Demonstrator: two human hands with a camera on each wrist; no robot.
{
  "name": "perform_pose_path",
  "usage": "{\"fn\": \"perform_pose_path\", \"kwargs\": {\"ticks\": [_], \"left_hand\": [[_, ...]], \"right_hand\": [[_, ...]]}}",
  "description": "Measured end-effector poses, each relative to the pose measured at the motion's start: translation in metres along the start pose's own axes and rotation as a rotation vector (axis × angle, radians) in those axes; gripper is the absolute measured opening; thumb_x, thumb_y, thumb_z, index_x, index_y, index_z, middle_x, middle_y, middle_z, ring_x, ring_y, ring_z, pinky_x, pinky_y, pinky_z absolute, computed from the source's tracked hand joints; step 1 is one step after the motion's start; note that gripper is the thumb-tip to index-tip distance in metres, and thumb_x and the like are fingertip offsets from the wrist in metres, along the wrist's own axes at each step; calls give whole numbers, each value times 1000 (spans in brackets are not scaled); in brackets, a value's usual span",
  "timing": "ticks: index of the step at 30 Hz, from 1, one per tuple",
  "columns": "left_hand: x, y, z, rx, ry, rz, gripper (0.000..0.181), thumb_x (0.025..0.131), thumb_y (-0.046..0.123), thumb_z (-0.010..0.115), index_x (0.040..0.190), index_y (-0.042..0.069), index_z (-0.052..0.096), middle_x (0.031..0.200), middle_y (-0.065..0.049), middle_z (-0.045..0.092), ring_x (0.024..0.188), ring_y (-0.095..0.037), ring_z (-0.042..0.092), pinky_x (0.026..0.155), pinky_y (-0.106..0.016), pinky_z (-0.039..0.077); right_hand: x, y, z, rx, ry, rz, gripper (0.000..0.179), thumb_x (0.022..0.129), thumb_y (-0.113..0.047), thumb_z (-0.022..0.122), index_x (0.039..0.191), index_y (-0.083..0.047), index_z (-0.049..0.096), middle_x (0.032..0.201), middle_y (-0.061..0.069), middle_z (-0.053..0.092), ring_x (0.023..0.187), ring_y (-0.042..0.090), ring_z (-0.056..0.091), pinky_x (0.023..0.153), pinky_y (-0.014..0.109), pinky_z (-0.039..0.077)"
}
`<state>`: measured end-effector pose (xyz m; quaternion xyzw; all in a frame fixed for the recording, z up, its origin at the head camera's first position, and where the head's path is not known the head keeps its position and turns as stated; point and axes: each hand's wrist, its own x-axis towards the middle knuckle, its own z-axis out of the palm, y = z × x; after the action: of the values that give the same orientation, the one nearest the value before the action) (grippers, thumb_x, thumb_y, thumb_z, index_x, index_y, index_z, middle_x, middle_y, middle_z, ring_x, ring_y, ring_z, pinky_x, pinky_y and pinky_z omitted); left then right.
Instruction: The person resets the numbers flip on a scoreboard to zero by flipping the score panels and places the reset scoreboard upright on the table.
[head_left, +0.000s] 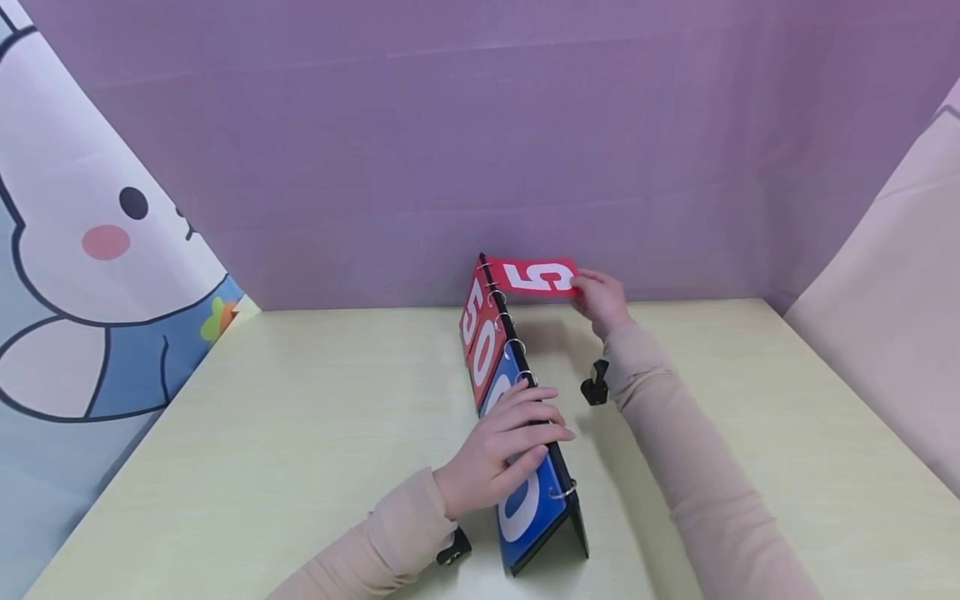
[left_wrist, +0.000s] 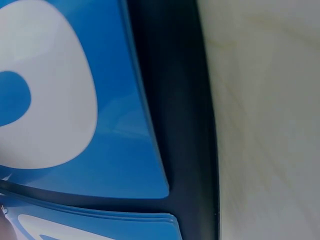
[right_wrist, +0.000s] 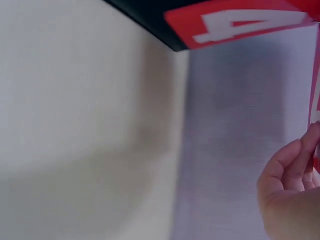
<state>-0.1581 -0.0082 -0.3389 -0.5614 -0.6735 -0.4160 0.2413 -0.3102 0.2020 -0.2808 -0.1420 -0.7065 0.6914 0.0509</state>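
A tent-shaped flip scoreboard with a black frame and metal rings stands lengthwise on the table. Its left face carries red number cards at the far end and blue number cards at the near end. My left hand holds the near half, fingers over the top ridge and thumb on the blue side. At the far end my right hand pinches the free edge of a red card showing a 5, raised out to the right. In the right wrist view, a red card with a 4 lies on the other face.
The pale table extends to both sides of the scoreboard. A purple backdrop rises behind its far edge, close to the raised card. Cartoon-printed cloth hangs on the left. Small black devices are worn at the wrists.
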Motion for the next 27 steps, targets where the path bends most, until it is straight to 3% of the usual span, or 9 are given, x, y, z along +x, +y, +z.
{"fn": "perform_pose_path", "kwargs": {"ticks": [6, 10, 17, 27], "left_hand": [[0, -1, 0, 0, -5, -4, 38, 103, 27, 32, 112, 9, 65, 114, -5, 63, 128, -23, 46, 116, -45, 24], [0, -1, -1, -2, -13, -21, 39, 103, 28, 32, 112, 9, 65, 114, -5, 63, 128, -23, 46, 116, -45, 25], [0, -1, 0, 14, -6, -8, 39, 103, 27, 32, 111, 9, 66, 113, -5, 63, 126, -25, 47, 116, -45, 25], [1, -1, 2, 13, 2, 4, 40, 104, 27, 31, 111, 8, 66, 113, -5, 64, 127, -23, 47, 116, -45, 25]], "right_hand": [[-4, -31, 2, -62, 28, -120, 44, 95, -11, 50, 138, -4, 47, 135, 16, 50, 78, 4, 54, 90, 27, 51], [-8, -51, 9, -91, 25, -170, 44, 94, -11, 51, 138, -5, 48, 136, 16, 51, 89, 11, 57, 98, 34, 48], [-20, -81, 33, -159, -4, -237, 46, 94, -14, 55, 140, -9, 46, 135, 14, 48, 115, 22, 50, 99, 34, 47], [-33, -81, 55, -414, -163, -380, 49, 92, -21, 61, 136, -7, 46, 130, 11, 53, 119, 23, 52, 96, 39, 50]]}}
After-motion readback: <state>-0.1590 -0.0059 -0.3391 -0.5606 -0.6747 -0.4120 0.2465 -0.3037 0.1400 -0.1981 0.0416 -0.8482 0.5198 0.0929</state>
